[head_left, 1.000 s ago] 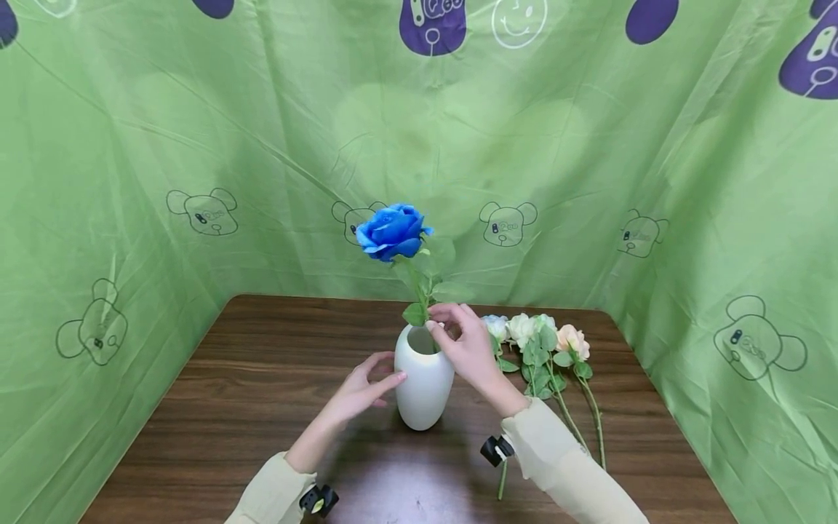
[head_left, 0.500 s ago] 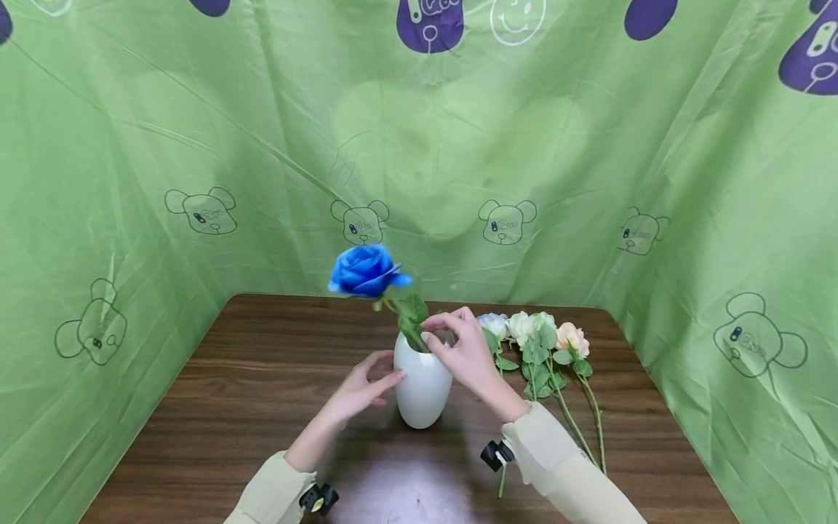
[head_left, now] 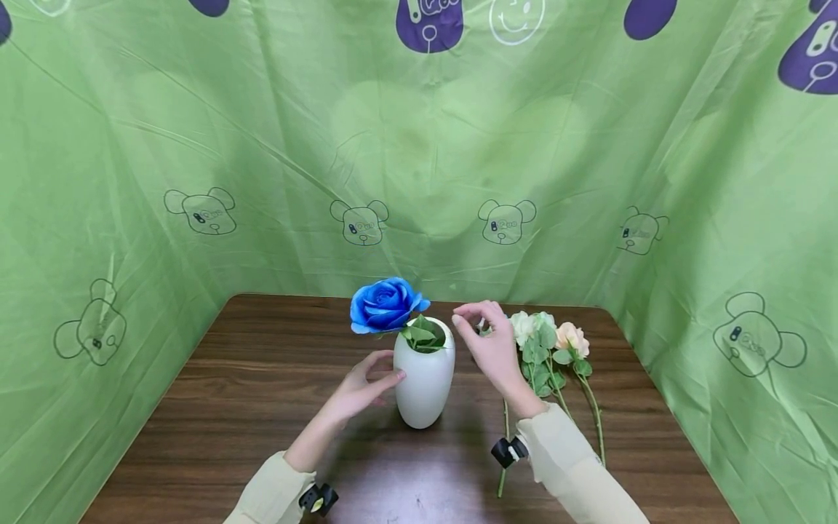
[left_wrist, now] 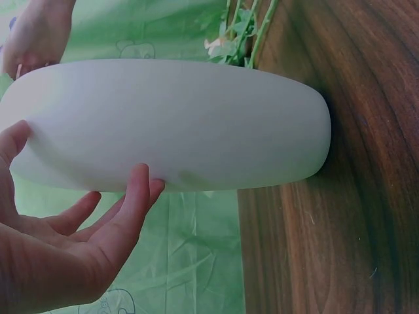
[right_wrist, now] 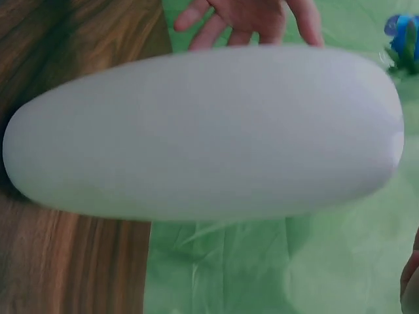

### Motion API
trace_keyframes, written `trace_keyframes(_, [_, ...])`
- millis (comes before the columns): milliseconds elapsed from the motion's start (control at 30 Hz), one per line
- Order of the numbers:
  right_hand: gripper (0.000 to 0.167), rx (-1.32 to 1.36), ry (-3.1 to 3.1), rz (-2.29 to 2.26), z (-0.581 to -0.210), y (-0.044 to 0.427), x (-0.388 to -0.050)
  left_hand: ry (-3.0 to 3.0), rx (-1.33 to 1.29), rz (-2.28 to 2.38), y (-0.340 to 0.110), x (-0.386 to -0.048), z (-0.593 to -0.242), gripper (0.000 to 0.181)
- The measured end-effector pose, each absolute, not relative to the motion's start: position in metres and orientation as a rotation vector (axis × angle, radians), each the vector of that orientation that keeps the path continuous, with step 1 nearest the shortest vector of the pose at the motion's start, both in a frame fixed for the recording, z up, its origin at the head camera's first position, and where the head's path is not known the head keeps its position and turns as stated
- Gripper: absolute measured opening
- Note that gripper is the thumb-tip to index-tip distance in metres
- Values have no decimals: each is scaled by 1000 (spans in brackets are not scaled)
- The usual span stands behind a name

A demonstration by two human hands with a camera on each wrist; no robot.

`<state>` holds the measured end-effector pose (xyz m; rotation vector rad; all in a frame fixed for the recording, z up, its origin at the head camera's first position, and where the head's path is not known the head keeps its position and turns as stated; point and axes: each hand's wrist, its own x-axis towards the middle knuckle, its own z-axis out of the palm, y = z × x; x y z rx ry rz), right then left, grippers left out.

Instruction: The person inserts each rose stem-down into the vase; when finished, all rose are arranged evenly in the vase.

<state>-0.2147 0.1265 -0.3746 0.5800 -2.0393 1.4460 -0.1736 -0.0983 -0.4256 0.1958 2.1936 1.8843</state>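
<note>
A white vase (head_left: pixel 424 386) stands upright on the table. A blue rose (head_left: pixel 388 304) leans left over its rim, and its green leaves (head_left: pixel 422 333) sit in the mouth; the lower stem is hidden inside. My left hand (head_left: pixel 360 387) touches the vase's left side with spread, relaxed fingers, as the left wrist view shows with the thumb (left_wrist: pixel 14 140) and fingertips on the white wall. Just right of the rim, my right hand (head_left: pixel 492 349) hovers apart from the rose and vase. Its thumb and index finger are near each other, with nothing seen between them.
To the right lie several artificial flowers, among them a white one (head_left: pixel 523 327) and a peach one (head_left: pixel 572 340), their stems toward the front. The right hand partly covers them. Green printed cloth (head_left: pixel 262 145) hangs behind the brown wooden table (head_left: pixel 249 378).
The blue rose has sunk down into the vase, its bloom now near the rim. My right hand has let go of it and moved right. The left hand has stayed on the vase.
</note>
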Motion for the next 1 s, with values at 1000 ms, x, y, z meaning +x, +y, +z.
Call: trace_keyframes(1000, [18,92,-2589,1418,-496,217,-239,2215,189,1860,-99,-177,-433,58])
